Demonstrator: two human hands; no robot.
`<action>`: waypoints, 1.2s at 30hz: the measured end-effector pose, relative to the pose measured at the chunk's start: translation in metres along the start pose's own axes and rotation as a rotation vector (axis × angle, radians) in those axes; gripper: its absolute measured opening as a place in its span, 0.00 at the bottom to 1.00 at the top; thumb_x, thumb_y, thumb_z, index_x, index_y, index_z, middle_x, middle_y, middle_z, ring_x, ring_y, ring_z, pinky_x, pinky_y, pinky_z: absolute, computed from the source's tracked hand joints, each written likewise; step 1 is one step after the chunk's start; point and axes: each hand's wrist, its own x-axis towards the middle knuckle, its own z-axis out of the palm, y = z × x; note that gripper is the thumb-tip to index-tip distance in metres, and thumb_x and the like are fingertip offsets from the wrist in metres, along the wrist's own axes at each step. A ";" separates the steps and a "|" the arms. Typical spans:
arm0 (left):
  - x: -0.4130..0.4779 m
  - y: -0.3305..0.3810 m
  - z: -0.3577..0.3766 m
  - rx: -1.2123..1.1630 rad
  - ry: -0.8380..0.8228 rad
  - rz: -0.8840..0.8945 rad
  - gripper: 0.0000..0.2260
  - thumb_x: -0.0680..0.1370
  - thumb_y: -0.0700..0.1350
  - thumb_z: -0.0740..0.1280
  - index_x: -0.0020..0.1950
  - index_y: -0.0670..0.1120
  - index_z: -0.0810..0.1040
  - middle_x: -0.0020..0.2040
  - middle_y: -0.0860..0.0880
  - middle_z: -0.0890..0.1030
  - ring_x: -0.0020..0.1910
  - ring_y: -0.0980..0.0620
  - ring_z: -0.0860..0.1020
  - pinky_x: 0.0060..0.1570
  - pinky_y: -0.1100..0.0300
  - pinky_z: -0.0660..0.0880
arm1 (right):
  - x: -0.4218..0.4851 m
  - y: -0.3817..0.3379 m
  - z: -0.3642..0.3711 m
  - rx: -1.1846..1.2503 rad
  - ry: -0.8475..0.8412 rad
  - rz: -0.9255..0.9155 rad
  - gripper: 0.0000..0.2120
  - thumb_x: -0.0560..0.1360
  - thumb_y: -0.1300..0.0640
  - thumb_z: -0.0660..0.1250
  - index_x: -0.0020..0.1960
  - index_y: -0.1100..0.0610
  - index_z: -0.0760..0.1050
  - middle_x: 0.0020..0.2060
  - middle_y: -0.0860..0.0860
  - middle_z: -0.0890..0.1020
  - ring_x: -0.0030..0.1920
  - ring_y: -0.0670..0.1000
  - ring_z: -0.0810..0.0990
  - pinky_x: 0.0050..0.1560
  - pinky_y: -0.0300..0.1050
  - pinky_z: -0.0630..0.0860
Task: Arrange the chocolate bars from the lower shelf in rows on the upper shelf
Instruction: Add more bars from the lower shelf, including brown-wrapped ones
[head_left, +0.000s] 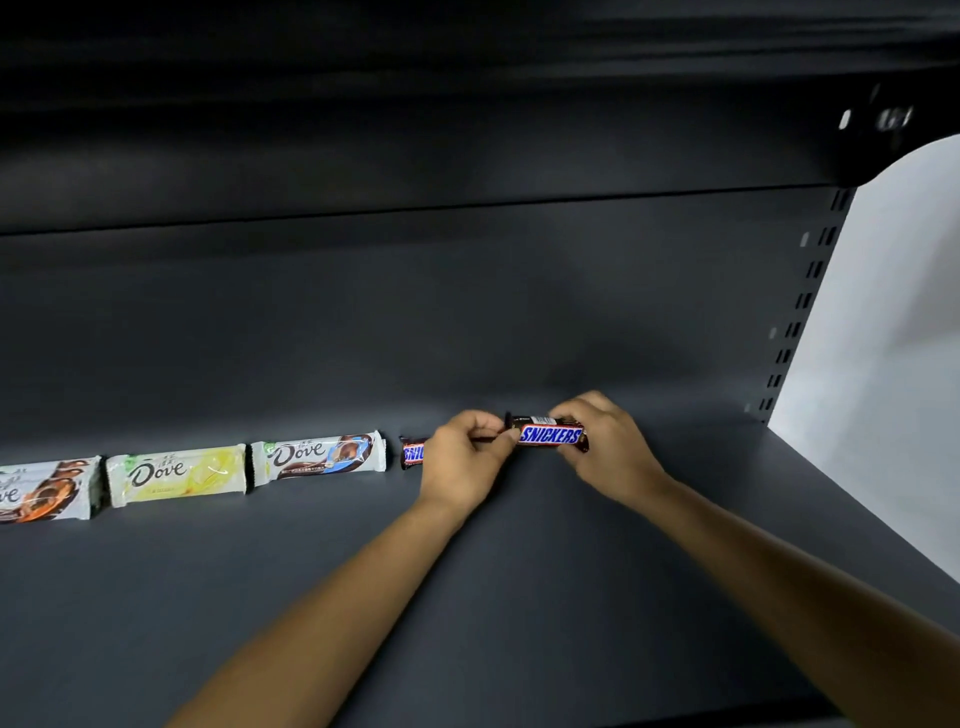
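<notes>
Here, two bare hands hold a Snickers bar at the back of a dark grey shelf, its long axis running left to right, parallel to the shelf's rear panel. The printed name faces the camera and reads upright, so the bar's left end points toward the row already laid out and its right end toward the slotted upright at the shelf's side. The left hand is closed in a pinch on the crimped left end of the wrapper; the right hand is curled around the bar's right end, fingers over the top. Whether the bar rests on the shelf or sits just above it cannot be told.

To the left, a line of bars lies end to end along the same axis. A second Snickers bar is mostly hidden behind the left hand, only its left end showing. Next comes a Dove bar with a brown and blue wrapper, then a yellow Dove bar, then a Dove bar with orange markings cut off by the frame's edge. All three lie flat, labels up, just beside one another. A white wall shows beyond the upright.
</notes>
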 end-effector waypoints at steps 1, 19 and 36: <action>-0.001 -0.001 -0.001 -0.020 -0.022 -0.015 0.06 0.72 0.41 0.72 0.47 0.47 0.78 0.37 0.56 0.80 0.32 0.68 0.76 0.39 0.74 0.71 | -0.001 0.001 0.000 0.007 -0.006 -0.005 0.15 0.65 0.65 0.73 0.51 0.56 0.78 0.47 0.49 0.75 0.47 0.50 0.76 0.48 0.40 0.72; 0.002 -0.003 0.002 0.593 -0.013 0.196 0.16 0.74 0.44 0.69 0.61 0.47 0.75 0.48 0.48 0.83 0.49 0.48 0.80 0.51 0.56 0.75 | 0.002 0.016 0.007 0.103 0.017 0.109 0.13 0.66 0.66 0.74 0.47 0.56 0.75 0.46 0.50 0.74 0.40 0.49 0.78 0.45 0.48 0.79; 0.008 0.000 0.011 0.718 0.047 0.382 0.12 0.74 0.44 0.67 0.57 0.49 0.78 0.49 0.49 0.80 0.52 0.47 0.74 0.49 0.57 0.70 | 0.006 0.022 0.006 -0.001 -0.023 0.082 0.12 0.68 0.63 0.73 0.51 0.57 0.77 0.47 0.50 0.73 0.41 0.45 0.73 0.45 0.39 0.72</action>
